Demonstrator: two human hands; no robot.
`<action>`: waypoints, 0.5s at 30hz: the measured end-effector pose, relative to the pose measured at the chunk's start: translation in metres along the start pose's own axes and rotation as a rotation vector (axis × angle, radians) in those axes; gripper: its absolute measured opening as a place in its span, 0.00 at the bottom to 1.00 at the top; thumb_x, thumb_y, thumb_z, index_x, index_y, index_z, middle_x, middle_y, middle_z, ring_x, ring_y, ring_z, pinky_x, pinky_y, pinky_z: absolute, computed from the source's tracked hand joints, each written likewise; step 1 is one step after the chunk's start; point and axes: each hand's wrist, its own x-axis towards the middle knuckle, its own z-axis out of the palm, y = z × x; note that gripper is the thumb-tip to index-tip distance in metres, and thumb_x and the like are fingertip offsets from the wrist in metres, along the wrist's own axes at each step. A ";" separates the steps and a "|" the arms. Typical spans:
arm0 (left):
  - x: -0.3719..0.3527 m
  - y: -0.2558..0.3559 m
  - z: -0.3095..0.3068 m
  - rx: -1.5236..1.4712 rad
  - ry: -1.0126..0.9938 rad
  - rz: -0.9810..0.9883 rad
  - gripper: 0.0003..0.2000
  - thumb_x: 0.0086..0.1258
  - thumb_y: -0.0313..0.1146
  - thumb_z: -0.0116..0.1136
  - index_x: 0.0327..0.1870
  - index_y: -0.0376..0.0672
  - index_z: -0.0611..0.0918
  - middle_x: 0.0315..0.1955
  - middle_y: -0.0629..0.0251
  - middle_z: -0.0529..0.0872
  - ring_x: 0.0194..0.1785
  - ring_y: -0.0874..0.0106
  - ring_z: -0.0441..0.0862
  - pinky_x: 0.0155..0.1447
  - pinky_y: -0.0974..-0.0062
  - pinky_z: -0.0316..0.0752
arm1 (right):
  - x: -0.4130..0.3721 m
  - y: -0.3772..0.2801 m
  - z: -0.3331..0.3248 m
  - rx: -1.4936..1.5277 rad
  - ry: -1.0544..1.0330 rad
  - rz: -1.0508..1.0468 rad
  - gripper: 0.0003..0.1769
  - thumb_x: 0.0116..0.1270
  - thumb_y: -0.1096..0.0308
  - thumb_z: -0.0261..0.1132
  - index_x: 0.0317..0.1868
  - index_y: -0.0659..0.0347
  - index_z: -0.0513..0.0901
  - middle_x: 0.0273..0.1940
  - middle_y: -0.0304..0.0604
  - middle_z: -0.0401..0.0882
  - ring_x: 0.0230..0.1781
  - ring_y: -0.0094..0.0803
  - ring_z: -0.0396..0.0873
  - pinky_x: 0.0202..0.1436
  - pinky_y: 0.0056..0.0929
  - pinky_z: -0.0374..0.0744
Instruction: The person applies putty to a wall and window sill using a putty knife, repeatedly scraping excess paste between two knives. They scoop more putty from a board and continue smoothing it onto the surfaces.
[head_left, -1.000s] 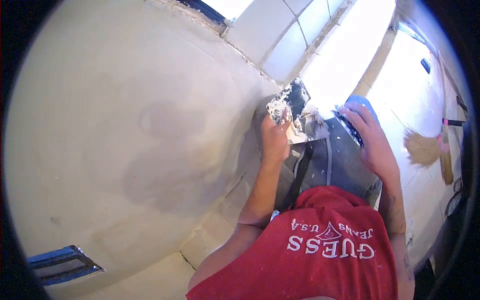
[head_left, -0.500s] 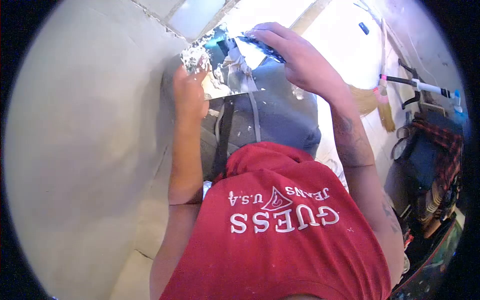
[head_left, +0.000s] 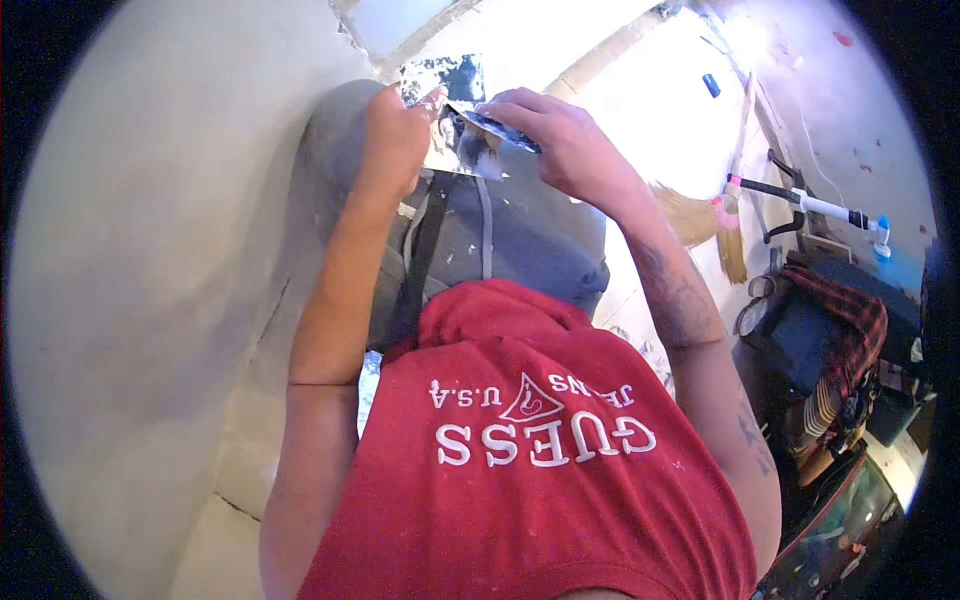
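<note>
My left hand (head_left: 400, 130) is wrapped round the left edge of a shiny, mirror-like sheet (head_left: 465, 150), which has white patches stuck on it. In my right hand (head_left: 560, 140) is a dark flat blade-like tool (head_left: 500, 130), its far end against or just over the middle of the sheet. The sheet is above my lap, over my grey trousers (head_left: 540, 230). The fingertips of my left hand show at the sheet's surface.
A pale wall (head_left: 180, 250) stands close on the left. On the right are a broom (head_left: 690, 215), a white and black pole (head_left: 830, 208), a small dark object (head_left: 711, 85) on the floor, and piled clothes (head_left: 850, 310).
My right hand has moved left and slightly down, bringing the tool over the sheet. The left hand has risen slightly, and the camera view has shifted.
</note>
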 end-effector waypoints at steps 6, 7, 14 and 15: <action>0.017 -0.009 -0.006 -0.025 -0.042 -0.065 0.09 0.59 0.23 0.54 0.39 0.30 0.78 0.29 0.62 0.81 0.30 0.76 0.76 0.33 0.75 0.70 | -0.001 -0.005 -0.005 -0.002 -0.143 0.020 0.30 0.43 0.88 0.49 0.49 0.59 0.75 0.46 0.46 0.75 0.47 0.46 0.73 0.50 0.38 0.73; 0.018 -0.008 -0.005 -0.039 -0.047 -0.061 0.08 0.58 0.23 0.54 0.38 0.30 0.78 0.28 0.61 0.81 0.28 0.76 0.76 0.29 0.74 0.69 | 0.000 -0.006 -0.006 -0.009 -0.154 0.021 0.30 0.43 0.88 0.49 0.49 0.59 0.76 0.46 0.46 0.75 0.47 0.46 0.74 0.50 0.38 0.73; 0.042 -0.018 -0.011 -0.084 -0.076 -0.213 0.06 0.58 0.21 0.51 0.36 0.31 0.76 0.28 0.58 0.80 0.29 0.68 0.79 0.30 0.69 0.74 | 0.004 -0.005 -0.011 0.008 -0.283 0.020 0.29 0.42 0.89 0.48 0.47 0.61 0.76 0.45 0.48 0.76 0.46 0.48 0.74 0.50 0.39 0.72; 0.047 -0.022 -0.012 -0.130 -0.064 -0.214 0.06 0.58 0.21 0.51 0.36 0.31 0.76 0.28 0.58 0.80 0.29 0.68 0.80 0.30 0.69 0.74 | 0.005 -0.004 -0.012 -0.005 -0.324 0.014 0.30 0.41 0.89 0.48 0.47 0.61 0.76 0.45 0.48 0.76 0.46 0.48 0.74 0.50 0.38 0.72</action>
